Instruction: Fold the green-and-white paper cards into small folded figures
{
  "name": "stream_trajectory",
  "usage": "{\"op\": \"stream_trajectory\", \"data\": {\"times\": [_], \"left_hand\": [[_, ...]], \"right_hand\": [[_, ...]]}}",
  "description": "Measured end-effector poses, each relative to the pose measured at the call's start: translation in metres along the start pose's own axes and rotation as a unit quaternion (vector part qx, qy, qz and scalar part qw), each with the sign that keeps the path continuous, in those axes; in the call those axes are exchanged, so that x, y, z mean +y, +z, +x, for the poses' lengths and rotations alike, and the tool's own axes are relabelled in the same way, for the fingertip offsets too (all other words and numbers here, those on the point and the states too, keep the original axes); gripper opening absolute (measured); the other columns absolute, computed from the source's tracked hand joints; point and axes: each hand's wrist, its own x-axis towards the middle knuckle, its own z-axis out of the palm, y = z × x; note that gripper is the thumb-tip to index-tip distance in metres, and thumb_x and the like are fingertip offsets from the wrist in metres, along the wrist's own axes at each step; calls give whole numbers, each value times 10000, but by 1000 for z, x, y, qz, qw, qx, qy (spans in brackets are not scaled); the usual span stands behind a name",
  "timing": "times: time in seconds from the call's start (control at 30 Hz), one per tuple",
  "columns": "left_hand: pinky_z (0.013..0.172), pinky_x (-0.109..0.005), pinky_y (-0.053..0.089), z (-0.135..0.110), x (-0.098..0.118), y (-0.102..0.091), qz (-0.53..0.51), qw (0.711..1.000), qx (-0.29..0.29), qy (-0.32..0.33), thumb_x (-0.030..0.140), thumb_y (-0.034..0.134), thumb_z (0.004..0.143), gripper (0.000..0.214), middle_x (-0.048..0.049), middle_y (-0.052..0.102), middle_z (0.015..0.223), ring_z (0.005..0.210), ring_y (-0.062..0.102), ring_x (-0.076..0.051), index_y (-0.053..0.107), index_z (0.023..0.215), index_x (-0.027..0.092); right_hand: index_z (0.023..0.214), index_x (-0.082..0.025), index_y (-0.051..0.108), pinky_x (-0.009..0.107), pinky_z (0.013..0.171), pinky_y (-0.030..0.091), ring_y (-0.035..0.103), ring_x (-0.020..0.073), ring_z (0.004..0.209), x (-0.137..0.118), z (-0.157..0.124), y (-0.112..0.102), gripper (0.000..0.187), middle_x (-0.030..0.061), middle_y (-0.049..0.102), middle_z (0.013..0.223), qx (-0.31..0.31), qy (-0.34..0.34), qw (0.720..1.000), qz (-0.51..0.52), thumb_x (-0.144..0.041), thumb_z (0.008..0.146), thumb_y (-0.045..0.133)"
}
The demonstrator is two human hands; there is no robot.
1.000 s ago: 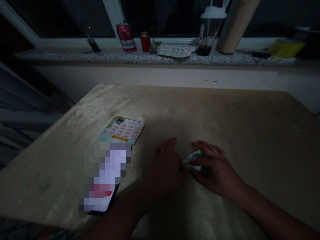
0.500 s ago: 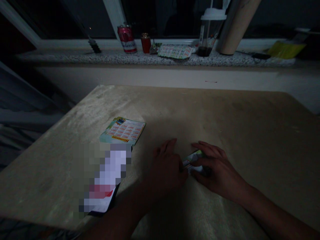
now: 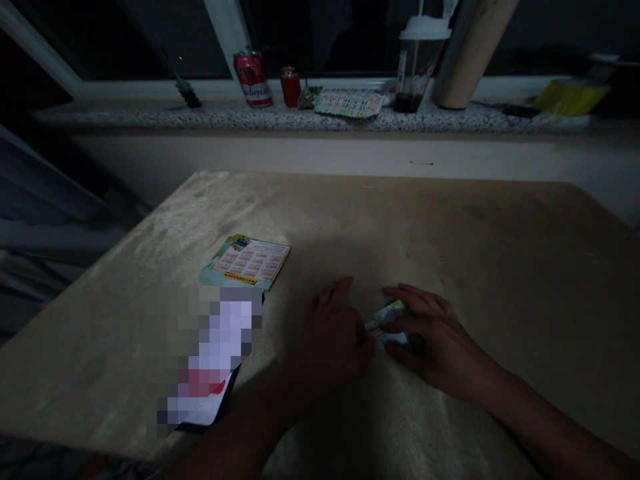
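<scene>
Both my hands rest on a beige table (image 3: 450,227) in dim light. A small folded printed card (image 3: 385,315) lies between them. My right hand (image 3: 430,340) covers the card's right part, fingers curled over it and pressing it down. My left hand (image 3: 333,343) pinches the card's left edge with thumb and fingers. Most of the card is hidden under the fingers.
A printed card sheet (image 3: 246,261) lies flat left of my hands, with a lit phone (image 3: 207,360) near the table's front edge. On the window sill stand a red can (image 3: 253,78), a small red jar (image 3: 291,87), another printed sheet (image 3: 350,103), a lidded tumbler (image 3: 417,63) and a paper roll (image 3: 475,50).
</scene>
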Motion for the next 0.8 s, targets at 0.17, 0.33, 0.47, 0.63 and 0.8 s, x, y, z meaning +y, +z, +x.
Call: {"op": "stream_trajectory", "data": {"times": [0.17,0.33,0.47,0.63,0.8], "left_hand": [[1140,-594,305,0,0,-1,-2,1000,-6,-7,329,694,822,155,-178,403,1599,1481,353,-373,772,798,197],[1139,-607,297,-1,0,-1,-6,1000,-12,-8,340,694,822,159,-160,391,1608,1494,327,-370,775,796,206],[1141,-614,290,0,-2,2,-6,1000,-11,-8,339,695,822,155,-140,387,1613,1487,334,-378,772,802,206],[1146,-596,295,0,-4,2,0,1000,-13,-8,349,695,829,162,-130,389,1615,1482,340,-384,777,823,209],[1137,-596,312,0,3,0,6,1000,-9,-11,386,700,822,208,-167,401,1601,1464,369,-389,775,796,194]], "right_hand": [[1087,-367,789,598,1086,403,473,359,1408,2,0,-3,325,57,565,1494,-23,-2,1000,-7,-211,803,757],[1190,-395,752,598,1088,397,460,364,1416,5,-1,-7,418,63,536,1521,-50,-11,998,-24,-204,818,746],[1224,-410,732,592,1101,386,449,358,1425,7,-1,-8,448,53,511,1544,-62,-17,998,-23,-210,824,745],[1250,-399,720,587,1105,383,438,368,1429,10,-2,-9,480,53,495,1559,-63,-28,997,-17,-199,815,751],[1222,-395,735,600,1098,383,455,377,1415,10,-3,-8,477,56,510,1544,-56,-26,998,-9,-185,794,759]]}}
